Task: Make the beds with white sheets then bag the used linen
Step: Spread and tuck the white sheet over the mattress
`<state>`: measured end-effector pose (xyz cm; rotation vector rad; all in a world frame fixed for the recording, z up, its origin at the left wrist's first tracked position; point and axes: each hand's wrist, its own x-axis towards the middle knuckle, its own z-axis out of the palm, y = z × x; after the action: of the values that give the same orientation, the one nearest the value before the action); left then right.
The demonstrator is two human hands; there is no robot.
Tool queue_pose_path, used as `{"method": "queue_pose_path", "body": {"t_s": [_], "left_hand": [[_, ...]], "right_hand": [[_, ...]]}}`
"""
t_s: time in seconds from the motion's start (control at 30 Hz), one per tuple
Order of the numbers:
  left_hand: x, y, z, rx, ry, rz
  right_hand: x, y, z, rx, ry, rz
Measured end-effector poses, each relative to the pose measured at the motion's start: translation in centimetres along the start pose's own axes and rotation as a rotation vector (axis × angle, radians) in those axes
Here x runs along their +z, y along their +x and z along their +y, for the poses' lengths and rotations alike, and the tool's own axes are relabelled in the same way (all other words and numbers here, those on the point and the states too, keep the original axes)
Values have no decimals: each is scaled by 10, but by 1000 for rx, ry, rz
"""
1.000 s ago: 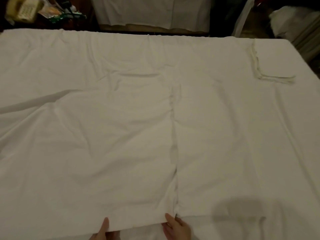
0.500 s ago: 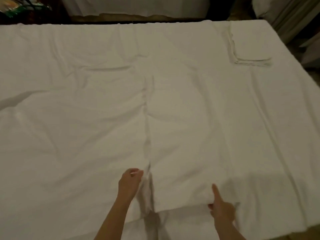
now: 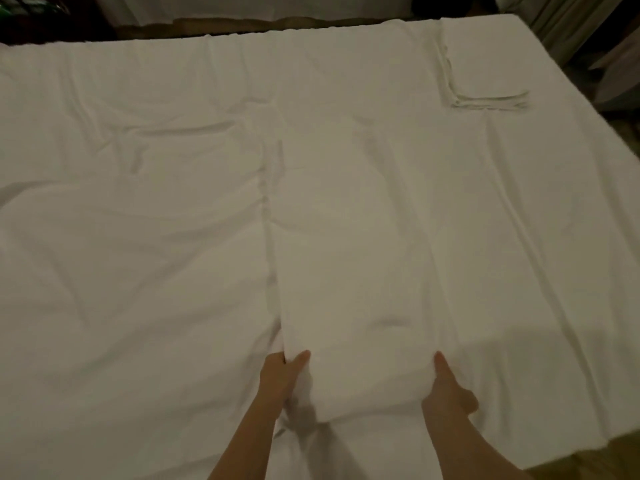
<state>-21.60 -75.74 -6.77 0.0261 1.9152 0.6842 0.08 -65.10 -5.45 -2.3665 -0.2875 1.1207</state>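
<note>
A white sheet (image 3: pixel 353 237) lies spread across the bed, folded into a long panel down the middle with a seam along its left side. My left hand (image 3: pixel 282 374) grips the near left corner of that panel, thumb on top. At the near right corner my right hand (image 3: pixel 448 393) holds the edge, thumb lying on the cloth and fingers tucked beneath it. A second white layer (image 3: pixel 121 271) covers the bed to the left of the seam. A small folded white cloth (image 3: pixel 485 74) rests flat at the far right of the bed.
The bed's far edge (image 3: pixel 242 32) meets a dark gap with another white-draped bed behind it. The bed's right edge (image 3: pixel 588 109) drops to a dim floor beside pale curtains or linen (image 3: pixel 568 26). Brown floor (image 3: pixel 588 462) shows at the near right corner.
Both hands moved up from the frame's bottom edge onto the sheet. The left hand went from pinching the seam to gripping the panel's corner. The view shifted right.
</note>
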Motion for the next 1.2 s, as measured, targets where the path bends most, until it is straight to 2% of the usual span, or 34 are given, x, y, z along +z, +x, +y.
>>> {"method": "queue_pose_path", "body": {"t_s": [0.07,0.27,0.37,0.5,0.6,0.77,0.87,0.93,1.0,1.03,1.07,1.13,1.2], "left_hand": [[4,-4,-5,11,4,2],[12,-26,-16,90,69,17],[5,-27,-15,178,222,59],[3,-32,-18,212,237,68],[8,-37,-34,172,303,-31],[9,-36,-51,143,340,20],[0,-32,-34,84,582,-28],[-5,-34,-12,125,642,95],[-2,-36,17,240,418,338],[2,-35,32,325,321,418],[8,-33,46,400,299,431],[25,-23,67,446,393,326],[42,-10,76,325,474,190]], "right_hand": [[-3,2,0,40,212,57],[-23,11,14,-32,213,94],[-35,16,8,-134,102,20],[-52,23,-7,-220,-62,4],[-52,27,-22,-371,-323,-131],[-32,35,-58,-560,-517,-288],[-28,51,-78,-584,-652,-435],[-26,64,-94,-568,-732,-530],[-13,72,-114,-551,-730,-613],[-2,71,-124,-552,-706,-648],[10,68,-134,-564,-682,-678],[35,61,-151,-601,-661,-728],[56,56,-164,-634,-671,-753]]}}
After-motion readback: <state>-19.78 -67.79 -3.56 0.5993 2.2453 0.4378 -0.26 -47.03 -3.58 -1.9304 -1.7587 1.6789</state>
